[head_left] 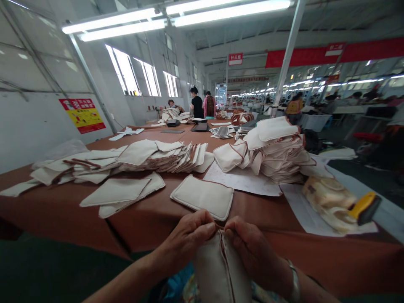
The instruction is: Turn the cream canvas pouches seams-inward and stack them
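cream fabric pouch (217, 269) with brown piping, upright at the table edge, its top end between both hands. left hand (186, 240) and right hand (252, 252) closed, gripping either side of the center seam. metal bangle (294, 286) on right wrist. flat cream panel (202, 197) just ahead on brown-covered table (151, 227); stacked panels (274, 151) ahead right.

1. A cream canvas pouch (219, 269) with brown piping sits tilted at bottom centre of the frame, folded along a central seam.
2. The left hand (186, 240) and right hand (252, 252) pinch its top end.
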The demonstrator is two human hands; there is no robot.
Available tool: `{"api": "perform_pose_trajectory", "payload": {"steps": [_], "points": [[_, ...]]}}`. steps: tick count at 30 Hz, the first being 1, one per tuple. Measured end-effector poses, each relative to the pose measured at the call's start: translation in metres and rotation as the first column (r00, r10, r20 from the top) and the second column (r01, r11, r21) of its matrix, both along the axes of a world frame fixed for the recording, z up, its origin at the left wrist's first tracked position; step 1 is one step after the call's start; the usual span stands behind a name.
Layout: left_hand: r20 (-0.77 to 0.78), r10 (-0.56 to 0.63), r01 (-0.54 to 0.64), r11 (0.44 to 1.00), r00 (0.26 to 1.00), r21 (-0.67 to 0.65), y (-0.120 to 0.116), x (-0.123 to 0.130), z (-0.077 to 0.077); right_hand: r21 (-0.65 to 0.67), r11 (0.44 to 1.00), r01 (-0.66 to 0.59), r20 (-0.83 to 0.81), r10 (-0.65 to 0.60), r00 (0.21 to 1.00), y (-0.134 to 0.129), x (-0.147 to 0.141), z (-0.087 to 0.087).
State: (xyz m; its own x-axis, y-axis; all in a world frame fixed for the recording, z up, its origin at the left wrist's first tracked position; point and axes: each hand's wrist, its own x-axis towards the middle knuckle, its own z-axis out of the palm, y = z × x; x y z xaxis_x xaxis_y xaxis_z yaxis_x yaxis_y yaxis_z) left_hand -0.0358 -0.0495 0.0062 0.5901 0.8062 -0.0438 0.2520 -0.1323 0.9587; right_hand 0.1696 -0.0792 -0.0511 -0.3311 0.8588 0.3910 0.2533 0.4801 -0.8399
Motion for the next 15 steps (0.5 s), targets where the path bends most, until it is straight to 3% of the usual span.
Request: {"api": "perform_pose_trajectory", "payload": {"steps": [2,6,10,15], "points": [[-0.018,0.009,-0.010,0.998,1.000,-0.055,0.001,0.001,0.002,-0.056,0.998,0.001,-0.016,-0.001,1.000,-0.002,0.000,0.004],[-0.046,-0.082,0.068,0.968,0.996,-0.241,0.004,0.004,0.004,-0.150,0.989,-0.017,-0.030,0.012,0.999,-0.003,0.001,0.009],[0.069,-0.047,0.071,0.917,0.996,-0.391,0.006,0.006,-0.001,-0.256,0.966,-0.039,-0.079,0.019,0.997,-0.001,0.004,0.009],[0.016,-0.006,0.011,0.939,1.000,-0.343,0.006,0.011,-0.004,-0.366,0.925,-0.100,-0.151,0.047,0.987,0.003,0.006,0.014]]}}
